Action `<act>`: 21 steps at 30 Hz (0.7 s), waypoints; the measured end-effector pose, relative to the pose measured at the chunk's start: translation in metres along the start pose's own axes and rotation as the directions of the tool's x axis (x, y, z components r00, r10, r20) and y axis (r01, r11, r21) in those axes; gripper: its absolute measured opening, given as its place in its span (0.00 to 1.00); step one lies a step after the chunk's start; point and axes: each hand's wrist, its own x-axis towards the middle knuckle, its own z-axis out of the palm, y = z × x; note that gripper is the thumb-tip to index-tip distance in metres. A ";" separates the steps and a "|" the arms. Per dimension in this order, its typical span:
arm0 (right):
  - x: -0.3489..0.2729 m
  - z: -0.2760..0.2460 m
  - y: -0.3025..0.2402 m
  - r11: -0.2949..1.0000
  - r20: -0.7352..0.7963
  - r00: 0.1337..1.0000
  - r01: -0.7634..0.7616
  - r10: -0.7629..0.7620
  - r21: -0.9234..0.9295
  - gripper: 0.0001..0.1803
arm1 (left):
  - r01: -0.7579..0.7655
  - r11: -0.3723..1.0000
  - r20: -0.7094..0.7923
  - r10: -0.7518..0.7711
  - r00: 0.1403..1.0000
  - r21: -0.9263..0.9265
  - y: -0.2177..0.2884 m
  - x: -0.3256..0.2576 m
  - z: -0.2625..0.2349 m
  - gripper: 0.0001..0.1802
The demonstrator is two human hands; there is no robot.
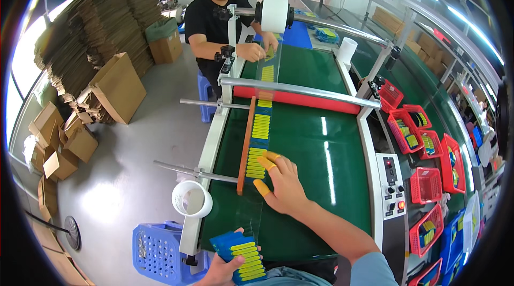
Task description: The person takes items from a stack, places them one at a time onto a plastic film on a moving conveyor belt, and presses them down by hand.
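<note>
My left hand [220,271] grips a fanned stack of blue cards [243,254], each bearing a column of yellow-green sticks, low at the near edge of the machine. My right hand [288,187], with yellow covers on its fingertips, reaches over the green conveyor belt [305,200]. Its thumb and fingers are apart, and their tips touch the right edge of one blue card with yellow-green sticks [256,164] lying on the belt. That card lies along an orange guide bar [247,147]. Ahead of it, another such card [261,126] is in line toward the red roller [321,102].
Across the belt, a co-worker's hands [259,49] handle cards under clear film below a white film roll [274,14]. A metal crossbar [300,88] spans the belt. A control panel [393,185] and red baskets [426,185] line the right; a blue stool [160,254] stands left.
</note>
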 end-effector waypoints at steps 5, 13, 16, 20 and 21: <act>-0.042 -0.038 -0.041 0.547 0.680 0.734 -0.568 -0.003 0.615 0.42 | 0.007 0.998 -0.003 -0.007 1.000 -0.056 -0.017 0.008 -0.032 0.50; -0.065 -0.021 -0.037 0.316 0.648 0.758 -0.634 0.073 0.706 0.37 | -0.143 0.990 -0.043 0.144 0.989 0.022 -0.026 0.019 -0.049 0.51; -0.047 -0.003 -0.007 0.243 0.531 0.822 -0.568 0.204 0.786 0.33 | -0.057 0.986 -0.043 0.051 0.998 -0.156 -0.001 0.007 -0.024 0.50; -0.021 0.017 0.018 0.521 0.319 0.860 -0.499 0.398 0.693 0.29 | -0.044 0.991 -0.036 0.040 0.999 -0.128 0.010 0.002 -0.005 0.50; -0.017 0.019 0.017 0.669 0.284 0.869 -0.493 0.405 0.556 0.28 | -0.043 0.991 -0.031 0.039 0.999 -0.123 0.006 0.002 -0.008 0.50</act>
